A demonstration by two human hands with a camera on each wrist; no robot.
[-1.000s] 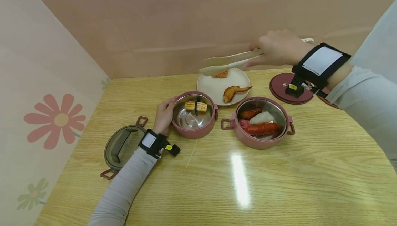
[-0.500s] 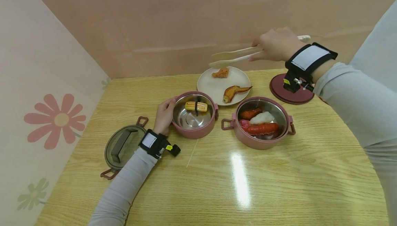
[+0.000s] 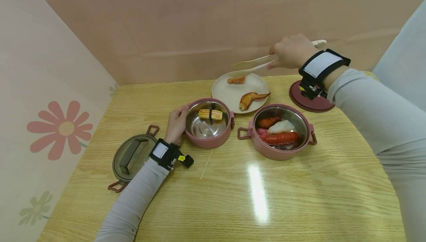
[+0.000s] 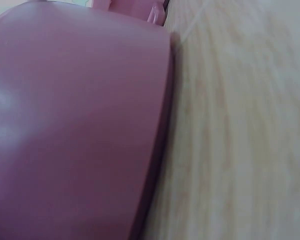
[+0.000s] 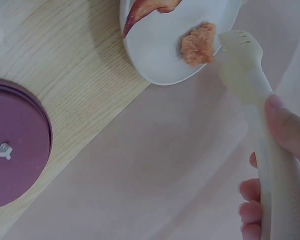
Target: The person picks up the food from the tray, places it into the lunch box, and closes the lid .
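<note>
a staged tabletop set rather than a real kitchen, light wood-grain table (image 3: 299,197) boxed in by plain pink panels (image 3: 186,24), flower-printed left wall (image 3: 60,127), toy-like food

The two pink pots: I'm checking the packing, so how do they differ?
The left pot holds one egg sushi; the right pot holds several pieces. The left hand holds the left pot; nothing touches the right pot. Both are pink, steel-lined, lidless.

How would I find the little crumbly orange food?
Look at the round white plate at the table's far edge. Two foods lie on it: the crumbly orange piece sits at the back by the tongs, smaller and lumpier than the long chicken wing.
</note>
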